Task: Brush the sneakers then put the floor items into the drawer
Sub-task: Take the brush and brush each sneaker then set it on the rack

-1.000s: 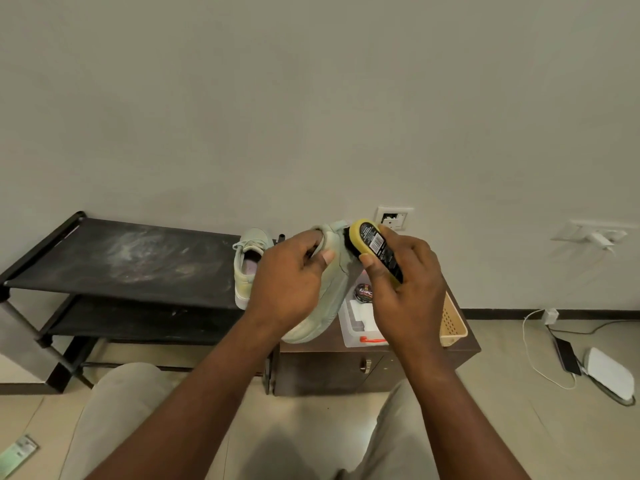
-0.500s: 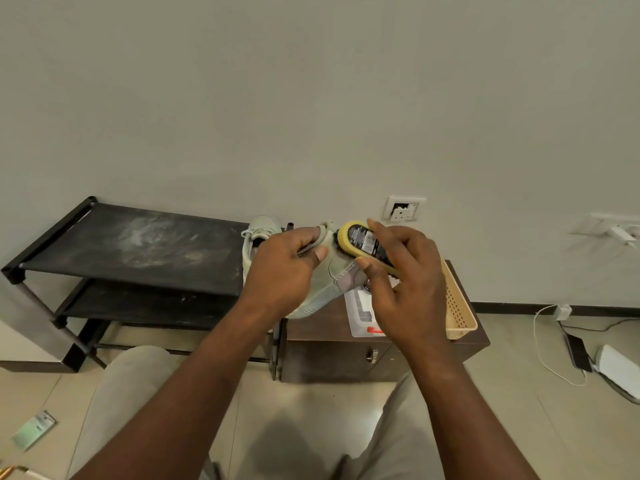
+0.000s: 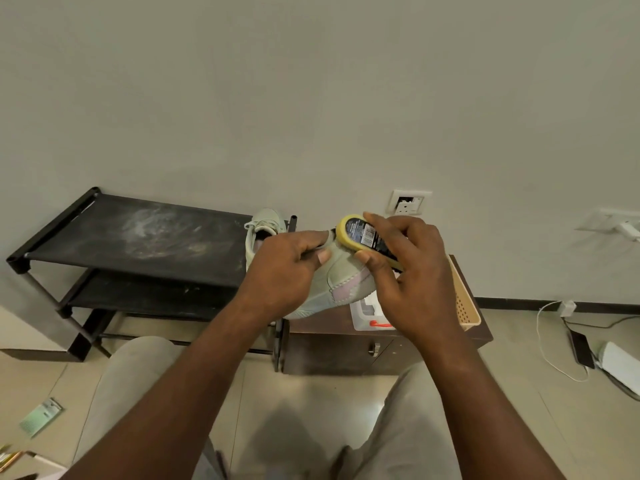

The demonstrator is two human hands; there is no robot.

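Observation:
My left hand (image 3: 284, 271) grips a pale green sneaker (image 3: 341, 278) with a pink side patch, held up in front of me. My right hand (image 3: 412, 271) holds a yellow shoe brush (image 3: 360, 235) with a black label, and the brush lies against the sneaker's heel end. The second pale green sneaker (image 3: 265, 225) stands on the right end of the black shoe rack (image 3: 138, 233). A low brown cabinet with a drawer (image 3: 367, 348) stands under my hands, its knob visible.
On the cabinet are a beige plastic basket (image 3: 465, 306) and a clear box (image 3: 367, 315) with an orange item. A green packet (image 3: 41, 417) and other small items lie on the floor at the left. Cables, a phone and a white device (image 3: 620, 362) lie at the right.
The sneaker has been turned so its pink side patch faces me, and the brush now sits nearer the heel end. The camera has tilted, showing more floor at the left.

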